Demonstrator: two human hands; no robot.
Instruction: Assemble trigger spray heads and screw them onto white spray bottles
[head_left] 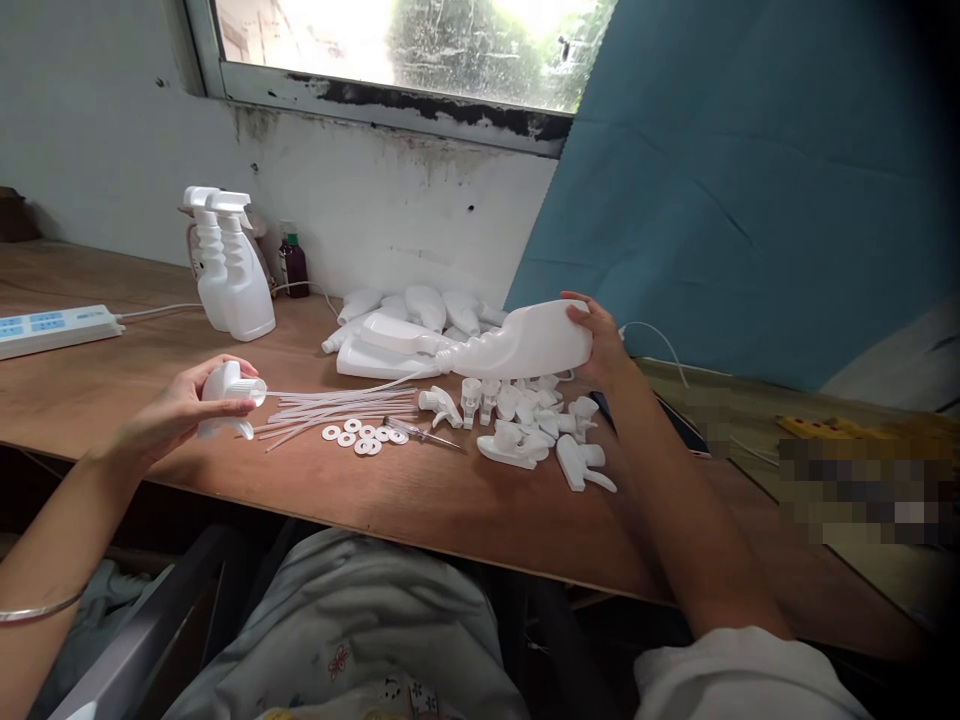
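Observation:
On the left, my left hand [184,405] is closed around a white trigger spray head [225,395]. A thin dip tube [337,391] runs from it to the right, and its far end is at the mouth of a white plastic bottle [532,338]. My right hand [596,340] grips that bottle by its base, tilted sideways with the neck pointing left. Loose tubes [337,408] lie on the table below the held tube. Several white ring washers [346,439] are beside them, along with a thin screwdriver [431,438].
Several loose spray heads [517,445] sit at the middle right of the wooden table [360,495]. Empty bottles [424,308] are piled near the wall. Two assembled spray bottles [244,285], a dark bottle [295,265] and a power strip [56,328] stand left. A blue sheet [712,180] hangs right.

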